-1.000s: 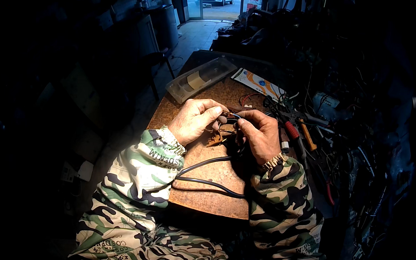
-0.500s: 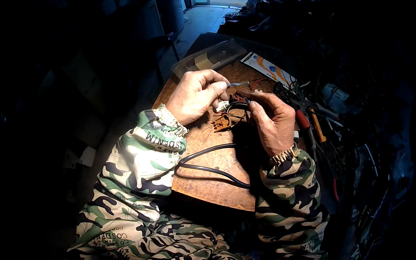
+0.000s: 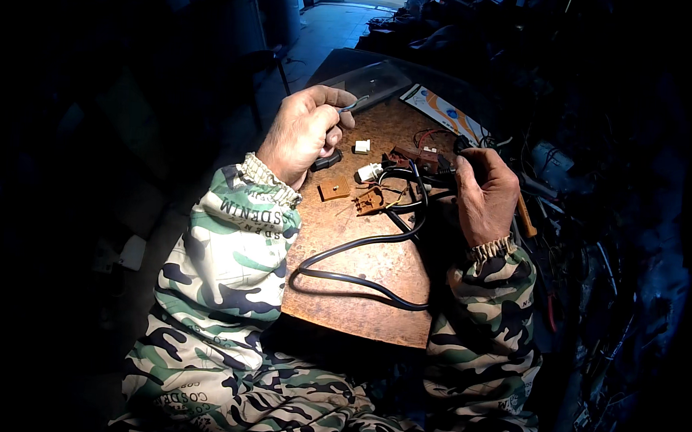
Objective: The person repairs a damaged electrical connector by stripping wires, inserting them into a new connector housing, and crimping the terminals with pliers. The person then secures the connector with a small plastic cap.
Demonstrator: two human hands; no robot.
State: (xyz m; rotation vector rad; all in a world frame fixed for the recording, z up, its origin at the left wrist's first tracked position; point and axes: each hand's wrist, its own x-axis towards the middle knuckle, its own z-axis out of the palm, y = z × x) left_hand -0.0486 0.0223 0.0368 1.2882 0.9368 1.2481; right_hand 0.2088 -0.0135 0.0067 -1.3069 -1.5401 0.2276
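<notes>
Raised over the far left of the table, my left hand (image 3: 307, 131) pinches a thin grey-blue wire (image 3: 355, 105) between thumb and forefinger. My right hand (image 3: 485, 194) is closed at the right of the table, fingertips together beside a small black piece; what they grip is not clear. Between the hands lie a reddish-brown plastic part (image 3: 416, 159) with wires, a white connector (image 3: 369, 172), an orange-brown open housing (image 3: 370, 202) and a flat orange-brown cover (image 3: 334, 188). A black cable (image 3: 360, 242) loops toward the near edge.
A clear plastic tray (image 3: 374, 78) stands at the back. Beside it lies a white-and-orange package (image 3: 445, 113). An orange-handled tool (image 3: 526, 216) and tangled wires crowd the right side. A small cream block (image 3: 362, 146) sits near my left hand.
My hands have moved apart, the left up and leftward with the wire, the right to the right. The parts between them are now uncovered.
</notes>
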